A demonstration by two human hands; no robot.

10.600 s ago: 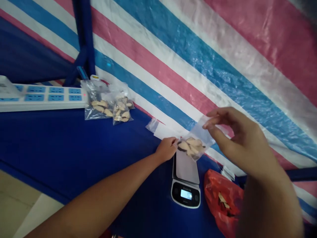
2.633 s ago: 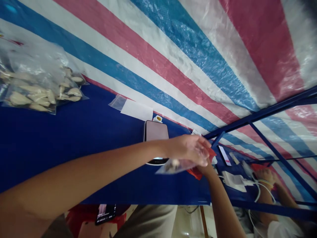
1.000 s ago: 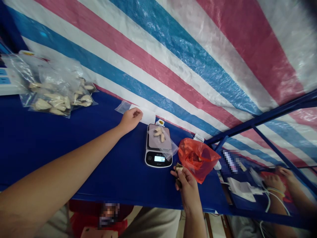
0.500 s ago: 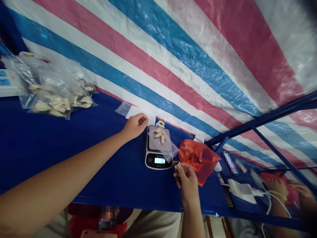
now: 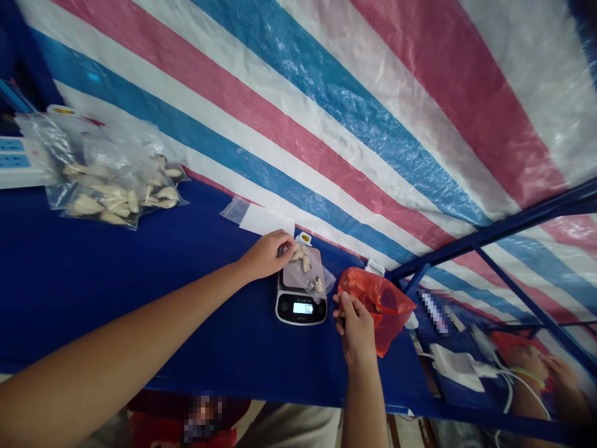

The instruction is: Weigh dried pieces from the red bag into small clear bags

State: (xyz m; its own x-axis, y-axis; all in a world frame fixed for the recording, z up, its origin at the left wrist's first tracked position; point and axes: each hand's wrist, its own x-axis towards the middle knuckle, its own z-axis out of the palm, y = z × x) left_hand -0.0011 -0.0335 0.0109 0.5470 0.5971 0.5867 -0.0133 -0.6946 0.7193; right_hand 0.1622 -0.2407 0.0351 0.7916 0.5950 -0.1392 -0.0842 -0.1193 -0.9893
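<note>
My left hand (image 5: 268, 254) reaches over the left edge of the kitchen scale (image 5: 302, 308), its thumb and fingers pinched at the upper edge of a clear plastic bag (image 5: 328, 280). The bag lies across the scale's plate with several pale, dark-edged pieces (image 5: 305, 264) in or on it. Near the bag's lower end sits another such piece (image 5: 318, 284). The lit display seems to read about 56. To the right of the scale, my right hand (image 5: 357, 323) is closed around a small dark-and-pale piece, mostly hidden by the fingers. Beside that hand, a red plastic bag (image 5: 389, 311) stands open.
Several clear bags of pale pieces (image 5: 114, 199) lie at the left by a white power strip (image 5: 21, 162). White paper (image 5: 265, 221) lies behind my left hand. A striped sheet (image 5: 298, 124) hangs at the back. Another person's hands (image 5: 532, 364) are at the far right.
My left hand has moved right onto the plastic bag on the scale. A piece now shows at the bag's lower end. My right hand has shifted slightly right, toward the red bag.
</note>
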